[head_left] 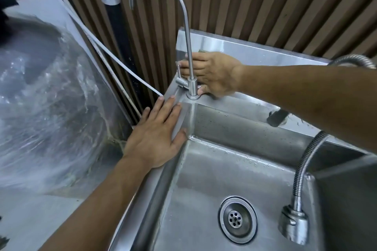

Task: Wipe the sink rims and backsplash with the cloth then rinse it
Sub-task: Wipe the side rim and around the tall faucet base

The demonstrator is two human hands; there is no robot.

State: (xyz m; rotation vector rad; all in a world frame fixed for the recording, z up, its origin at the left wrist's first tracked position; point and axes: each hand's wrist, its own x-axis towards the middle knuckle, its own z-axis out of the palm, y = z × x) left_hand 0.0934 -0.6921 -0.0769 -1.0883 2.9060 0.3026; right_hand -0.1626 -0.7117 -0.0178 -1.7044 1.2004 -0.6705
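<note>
Against a slatted wall, the steel sink's (234, 169) backsplash (255, 51) met the right hand (212, 75) pressing a mostly hidden cloth (202, 51) flat, while the left hand (157, 134) lay open on the rim (177, 96).

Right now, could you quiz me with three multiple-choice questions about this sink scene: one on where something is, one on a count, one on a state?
1. Where does the left hand rest?
A. On the sink's left rim
B. On the drain
C. On the hose

2. How many drain strainers show in the basin?
A. Three
B. One
C. Two

3. What is the gooseneck faucet doing?
A. Pouring hard
B. Dripping into a cup
C. Not running

Answers:
1 A, the palm lies flat along the left edge.
2 B, a single round strainer sits in the basin floor.
3 C, no water leaves its spout, while the right hand presses at the backsplash behind it.
</note>
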